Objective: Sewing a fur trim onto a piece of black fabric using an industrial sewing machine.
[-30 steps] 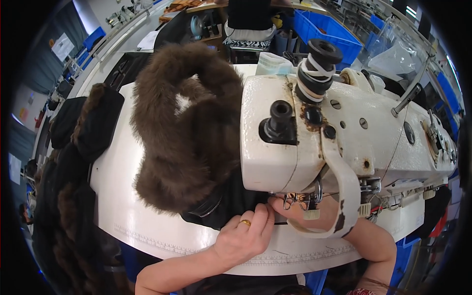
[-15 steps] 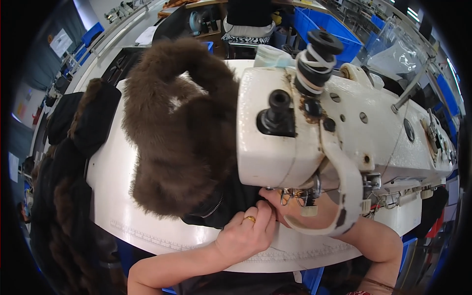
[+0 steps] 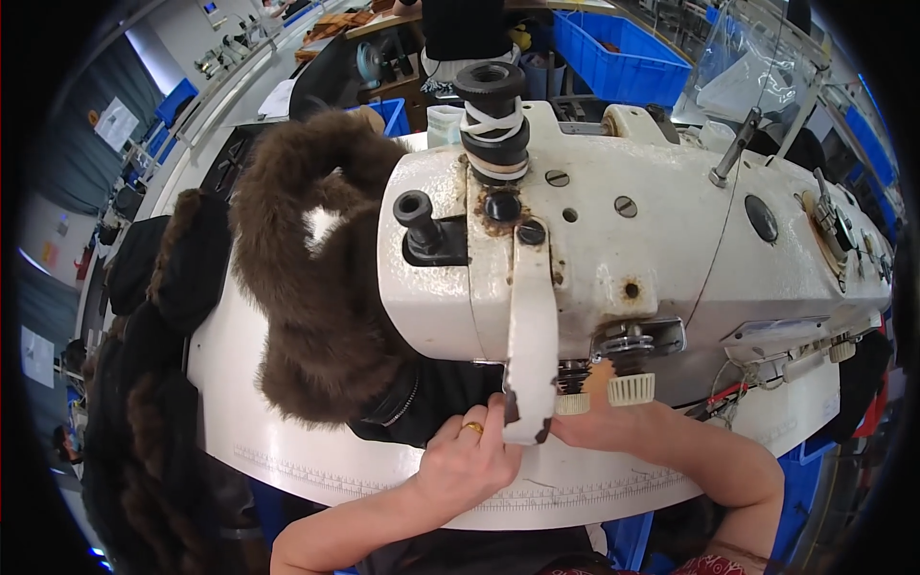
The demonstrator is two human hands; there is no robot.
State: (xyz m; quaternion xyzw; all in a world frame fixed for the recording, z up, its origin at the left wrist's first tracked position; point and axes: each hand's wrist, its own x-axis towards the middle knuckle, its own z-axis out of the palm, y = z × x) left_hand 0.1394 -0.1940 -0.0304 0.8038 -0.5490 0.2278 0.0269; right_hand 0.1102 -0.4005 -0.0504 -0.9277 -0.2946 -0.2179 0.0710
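Note:
A brown fur piece (image 3: 311, 316), looped at its far end, lies on the white sewing machine table left of the machine head. Black cloth (image 3: 436, 393) with a short metal zipper (image 3: 402, 402) joins its near side. My left hand (image 3: 470, 458), a gold ring on one finger, pinches the cloth's near edge with bent fingers. Close by on the right, my right hand (image 3: 599, 417) reaches under the white sewing machine head (image 3: 613, 240). A pale curved lever (image 3: 530, 355) and the machine hide its fingers. The needle area is hidden as well.
More black and brown fur pieces (image 3: 144, 383) hang along the table's left side. Beyond the machine stands a blue crate (image 3: 618, 57), with a person in a black top (image 3: 470, 29) beside it. A printed ruler scale (image 3: 383, 484) runs along the near edge of the table.
The view has shifted, so the machine head appears further left and its lever now covers more of my right fingers. My left hand keeps its pinch on the cloth.

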